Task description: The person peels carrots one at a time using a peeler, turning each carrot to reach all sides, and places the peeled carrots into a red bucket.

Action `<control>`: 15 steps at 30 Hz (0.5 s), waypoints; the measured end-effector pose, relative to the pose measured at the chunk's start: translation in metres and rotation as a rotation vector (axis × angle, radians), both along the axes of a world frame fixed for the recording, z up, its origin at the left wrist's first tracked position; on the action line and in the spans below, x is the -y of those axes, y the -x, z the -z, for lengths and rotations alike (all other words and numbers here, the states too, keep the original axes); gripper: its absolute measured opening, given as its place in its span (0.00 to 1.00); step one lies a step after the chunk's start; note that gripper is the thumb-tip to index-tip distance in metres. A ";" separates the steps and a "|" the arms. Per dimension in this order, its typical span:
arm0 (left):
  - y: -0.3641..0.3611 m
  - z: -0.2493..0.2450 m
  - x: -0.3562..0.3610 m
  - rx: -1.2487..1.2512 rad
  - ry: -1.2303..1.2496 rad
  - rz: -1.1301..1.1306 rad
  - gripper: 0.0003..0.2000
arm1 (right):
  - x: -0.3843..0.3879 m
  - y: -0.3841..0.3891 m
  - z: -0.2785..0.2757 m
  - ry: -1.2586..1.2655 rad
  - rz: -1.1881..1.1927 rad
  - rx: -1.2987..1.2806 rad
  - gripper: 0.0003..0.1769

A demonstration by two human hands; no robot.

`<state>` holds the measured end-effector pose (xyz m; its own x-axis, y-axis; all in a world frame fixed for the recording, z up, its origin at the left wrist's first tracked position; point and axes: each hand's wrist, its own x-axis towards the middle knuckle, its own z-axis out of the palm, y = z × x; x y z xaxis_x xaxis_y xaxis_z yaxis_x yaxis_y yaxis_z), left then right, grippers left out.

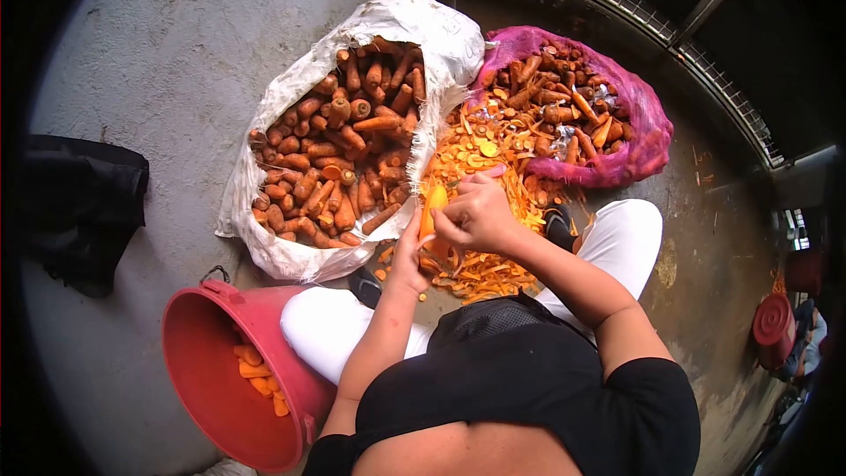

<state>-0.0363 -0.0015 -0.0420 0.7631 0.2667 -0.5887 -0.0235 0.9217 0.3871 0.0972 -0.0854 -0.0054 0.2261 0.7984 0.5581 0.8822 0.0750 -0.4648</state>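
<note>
Carrot held upright over the peelings, hands close together

We judge that peeling is the step in hand. The carrot (432,210) is in front of our body, above the loose peelings (493,273) that lie on the floor between our feet and the white sack (432,18). Our left hand (411,256) grips its near end, fingers closed along the side. Our right hand (478,213) is bent tightly just beside it, curled round a slim pinkish handle (492,173) that we take for a peeler's; the blade is too small for us to make out.

The next move, as we judge it, calls for a firm left grip, a light stroke along the carrot's length and perhaps a small turn to bring up another side, with the left fingertips clear of the edge.

The carrot's long axis runs away from us, leaning slightly to our right at the far end. The far end points toward the gap between the white sack and the pink mesh bag (652,132); we cannot tell whether that end is the tip or the crown. To our left, the red bucket (198,397) holds several bright orange pieces (256,375).
</note>
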 end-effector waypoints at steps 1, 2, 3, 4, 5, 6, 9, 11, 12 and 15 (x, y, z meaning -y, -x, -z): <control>0.002 0.004 -0.001 0.012 0.003 0.008 0.22 | 0.000 -0.001 -0.001 0.012 0.012 0.008 0.18; 0.003 0.006 -0.001 0.024 0.006 0.016 0.22 | 0.000 -0.003 -0.003 0.023 0.024 0.015 0.18; 0.000 -0.011 0.001 -0.028 0.030 0.032 0.21 | -0.001 -0.006 -0.006 0.034 0.036 0.022 0.18; 0.001 -0.008 0.000 -0.006 -0.037 0.048 0.20 | -0.003 -0.011 -0.005 0.035 0.074 0.039 0.17; 0.003 -0.002 -0.001 0.017 -0.103 0.065 0.20 | -0.006 -0.019 -0.003 0.036 0.113 0.057 0.16; 0.006 0.002 -0.001 0.040 -0.168 0.082 0.20 | -0.008 -0.029 0.001 0.040 0.152 0.075 0.16; 0.009 -0.006 0.004 0.049 -0.204 0.180 0.20 | -0.024 -0.086 0.027 0.350 0.384 0.036 0.21; 0.008 -0.018 0.009 0.099 -0.180 0.181 0.23 | -0.020 -0.125 0.052 0.513 0.486 0.235 0.24; 0.006 -0.023 0.009 0.104 -0.169 0.170 0.23 | -0.020 -0.131 0.055 0.499 0.545 0.232 0.24; 0.002 -0.026 0.005 0.139 -0.124 0.128 0.23 | -0.009 -0.126 0.056 0.581 0.613 0.129 0.25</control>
